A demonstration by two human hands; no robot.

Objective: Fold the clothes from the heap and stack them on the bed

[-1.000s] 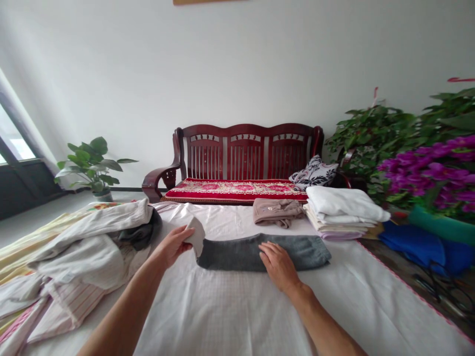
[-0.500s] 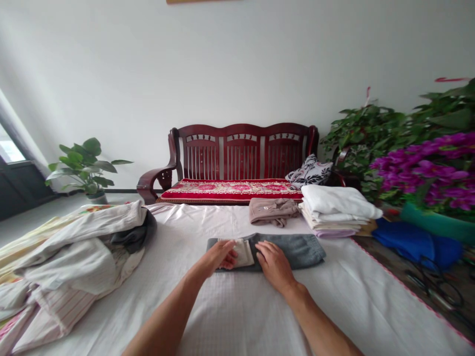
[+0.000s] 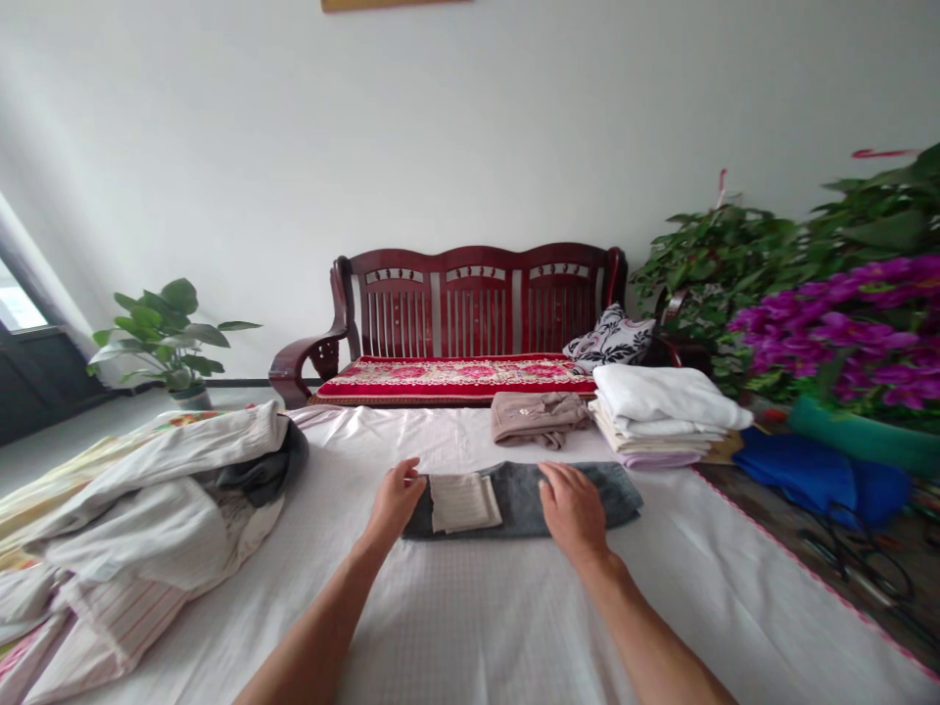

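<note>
A dark grey garment (image 3: 514, 499), folded into a long strip that looks like trousers, lies crosswise on the white cloth. On its left part sits a small cream folded cloth (image 3: 464, 502), flat and square. My left hand (image 3: 399, 497) is at the strip's left end, fingers pointing forward and slightly apart; whether it touches the fabric I cannot tell. Over the strip's right half, my right hand (image 3: 573, 504) is open with its fingers stretched out and nothing in them. Just beyond the strip is a folded brown garment (image 3: 536, 419).
A pile of loose clothes (image 3: 162, 529) covers the left side. At the back right stands a stack of folded white laundry (image 3: 661, 401). Behind are a wooden bench (image 3: 470, 304) and a patterned cushion (image 3: 611, 338). Blue fabric (image 3: 819, 475) and purple flowers (image 3: 844, 328) are at right.
My hands have moved apart: the left from the cream cloth to the strip's left end, the right further right along the strip. The cream cloth is now uncovered.
</note>
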